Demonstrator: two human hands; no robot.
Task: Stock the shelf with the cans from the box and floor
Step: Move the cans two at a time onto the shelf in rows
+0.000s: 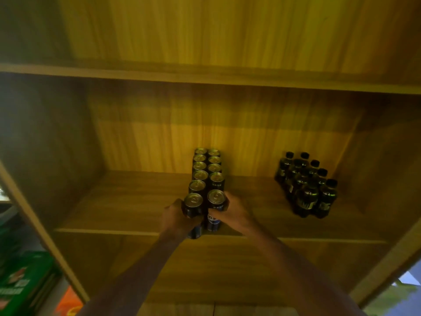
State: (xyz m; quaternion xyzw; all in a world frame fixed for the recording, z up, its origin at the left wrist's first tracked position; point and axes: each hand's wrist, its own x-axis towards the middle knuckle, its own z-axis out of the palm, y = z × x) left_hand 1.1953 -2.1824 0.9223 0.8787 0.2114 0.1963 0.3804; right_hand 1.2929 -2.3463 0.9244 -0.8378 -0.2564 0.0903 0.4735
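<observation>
Two rows of dark cans (206,169) with shiny tops stand on the wooden shelf (127,206), running from the back wall toward the front edge. My left hand (176,218) grips the front can of the left row (193,207). My right hand (234,212) grips the front can of the right row (216,207), a dark can with a blue label. Both held cans stand upright at the shelf's front edge, side by side and touching the row behind them.
A cluster of dark bottles (307,185) with black caps stands at the right of the same shelf. Another shelf board (205,80) runs above. Green cartons (22,286) and an orange pack (68,304) lie at the lower left, outside the cabinet.
</observation>
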